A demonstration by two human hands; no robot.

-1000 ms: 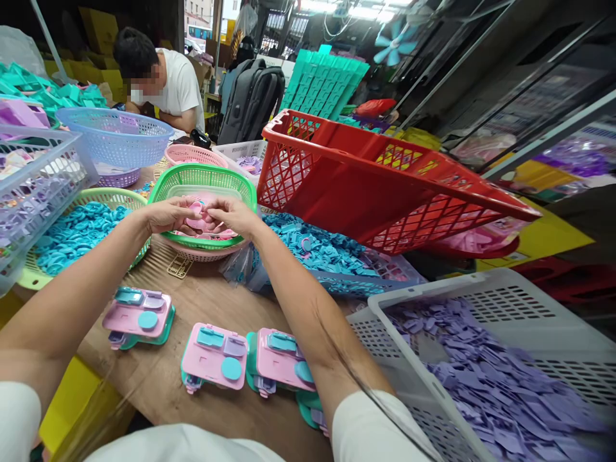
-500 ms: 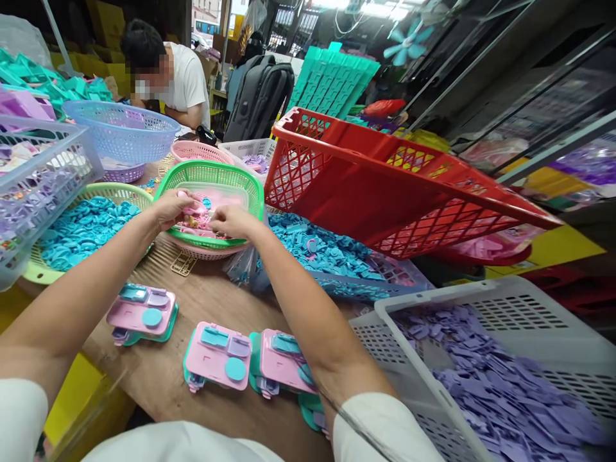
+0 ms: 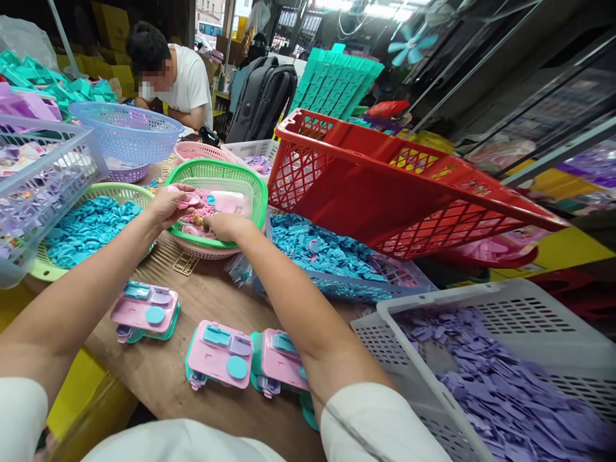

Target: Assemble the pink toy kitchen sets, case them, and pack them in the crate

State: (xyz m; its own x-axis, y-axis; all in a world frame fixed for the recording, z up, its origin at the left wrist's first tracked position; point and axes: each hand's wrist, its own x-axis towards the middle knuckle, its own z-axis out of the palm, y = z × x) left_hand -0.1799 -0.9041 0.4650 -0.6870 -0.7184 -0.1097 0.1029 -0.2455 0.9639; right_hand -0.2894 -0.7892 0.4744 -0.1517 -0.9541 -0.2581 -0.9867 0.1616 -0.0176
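Note:
My left hand (image 3: 172,204) is closed on a pink, rounded plastic piece (image 3: 189,199) above the left side of a green basket (image 3: 262,192). Inside that basket, my right hand (image 3: 224,226) reaches down among small pink parts (image 3: 205,208); its fingertips are partly hidden, so I cannot make out what they hold. A clear tub with a pink block (image 3: 231,201) sits in the same basket. Nearer to me, pink and teal toy assemblies with blue discs stand on the table: one at the left (image 3: 145,311), one in the middle (image 3: 220,355), another (image 3: 279,362) partly behind my right forearm.
Blue parts fill a yellow-green basket (image 3: 41,269) at left and a bin (image 3: 337,285) at right. A large red crate (image 3: 356,173) leans over that bin. A white crate (image 3: 399,305) of purple pieces stands right. Across the table sits a person (image 3: 190,80).
My left hand has lifted slightly, showing the pink piece more clearly. My right hand has shifted left and lower in the green basket, uncovering the pink block. The view has moved slightly.

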